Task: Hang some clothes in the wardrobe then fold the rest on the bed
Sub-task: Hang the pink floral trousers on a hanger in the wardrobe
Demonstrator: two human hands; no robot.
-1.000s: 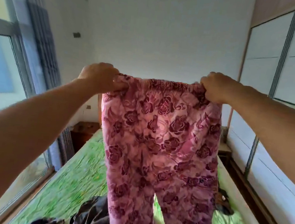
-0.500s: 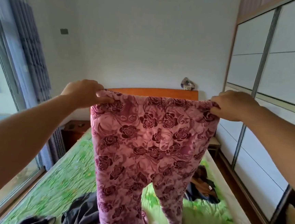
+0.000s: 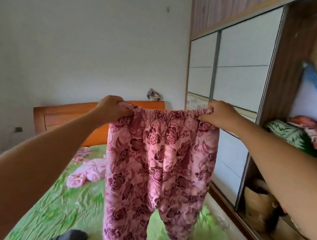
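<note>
Pink trousers with dark red roses hang stretched out in front of me above the bed. My left hand grips the left end of the elastic waistband, and my right hand grips the right end. Both legs dangle down over the green bedsheet. The wardrobe with white sliding panels stands to the right, its near section open onto shelves of folded bedding.
A pink garment lies crumpled on the bed near the orange headboard. A dark garment shows at the bottom edge. A small striped cloth sits on top of the headboard. More bundles fill the wardrobe's lower shelf.
My view has swung right toward the wardrobe, and the trousers came lower with both hands still on the waistband. The window has left the view and the open wardrobe section has come in.
</note>
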